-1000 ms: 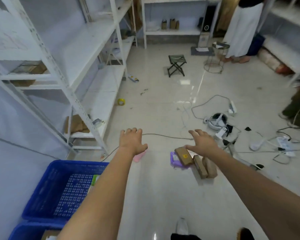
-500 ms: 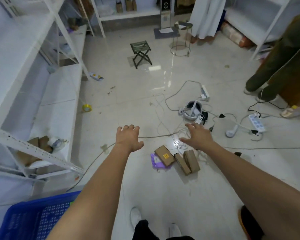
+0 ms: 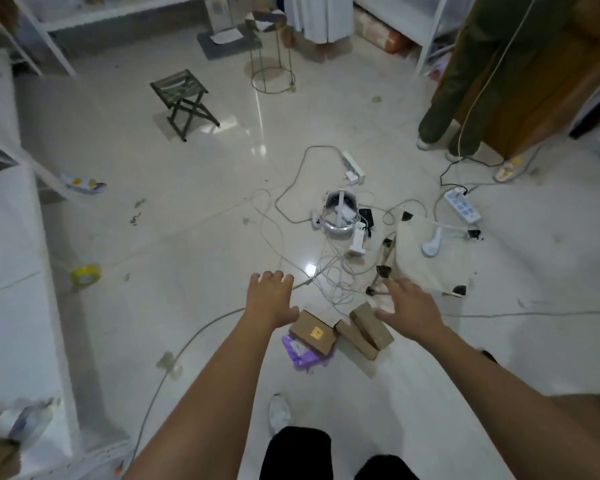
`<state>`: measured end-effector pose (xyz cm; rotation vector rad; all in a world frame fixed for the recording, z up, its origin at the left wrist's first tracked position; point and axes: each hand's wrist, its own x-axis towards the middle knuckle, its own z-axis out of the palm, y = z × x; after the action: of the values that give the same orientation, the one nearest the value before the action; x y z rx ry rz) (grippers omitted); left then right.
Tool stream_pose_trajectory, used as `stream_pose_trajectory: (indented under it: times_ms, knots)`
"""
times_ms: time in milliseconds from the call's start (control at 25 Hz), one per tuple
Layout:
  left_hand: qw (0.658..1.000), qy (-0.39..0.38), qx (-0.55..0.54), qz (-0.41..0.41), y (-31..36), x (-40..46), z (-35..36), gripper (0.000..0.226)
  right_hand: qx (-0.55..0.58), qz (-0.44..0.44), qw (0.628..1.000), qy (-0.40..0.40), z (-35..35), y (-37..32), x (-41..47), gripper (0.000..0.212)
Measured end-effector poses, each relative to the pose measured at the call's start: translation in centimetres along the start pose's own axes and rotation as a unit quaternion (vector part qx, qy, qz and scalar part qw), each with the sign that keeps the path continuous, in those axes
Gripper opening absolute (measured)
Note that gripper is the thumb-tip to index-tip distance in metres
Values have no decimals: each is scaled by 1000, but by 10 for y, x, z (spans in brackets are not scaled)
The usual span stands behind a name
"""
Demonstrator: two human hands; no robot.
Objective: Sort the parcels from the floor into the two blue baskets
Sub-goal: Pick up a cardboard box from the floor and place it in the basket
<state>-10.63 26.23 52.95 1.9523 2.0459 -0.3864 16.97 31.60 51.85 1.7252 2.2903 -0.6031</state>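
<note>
Parcels lie in a small cluster on the pale tiled floor below our two outstretched hands: a brown box with a yellow sticker resting partly on a purple mailer bag, and just to its right two plain brown boxes leaning against each other. Our left hand hovers above the sticker box's far corner, palm down, fingers spread and relaxed, holding nothing. Our right hand reaches over the far end of the two plain boxes, fingers extended and loose, thumb pointing toward them; we cannot tell whether it touches them. Most of the purple bag is covered by the box. The blue baskets are out of frame. Both forearms run straight out from the bottom edge, converging on the parcels. Beyond the hands lie tangled white cables, a headset and a folding stool.
</note>
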Motion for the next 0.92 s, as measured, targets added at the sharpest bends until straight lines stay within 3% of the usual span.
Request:
stream_pose_trajectory:
  times_ms: [160, 400, 600, 760, 920]
  knots:
    - [996, -53, -19, 64, 28, 76, 63, 62, 47, 92, 992, -66, 75, 41, 32, 73]
    - [989, -100, -61, 90, 85, 159, 206, 63, 124, 186, 964, -141, 225, 108, 77, 68]
    - [987, -111, -77, 92, 132, 217, 348, 50, 199, 240, 933, -181, 355, 160, 128, 61]
    - [984, -123, -107, 66, 151, 262, 428, 54, 253, 269, 908, -198, 439, 184, 159, 58]
    - [983, -101, -153, 30, 160, 317, 491, 60, 342, 335, 859, -181, 510, 202, 197, 66]
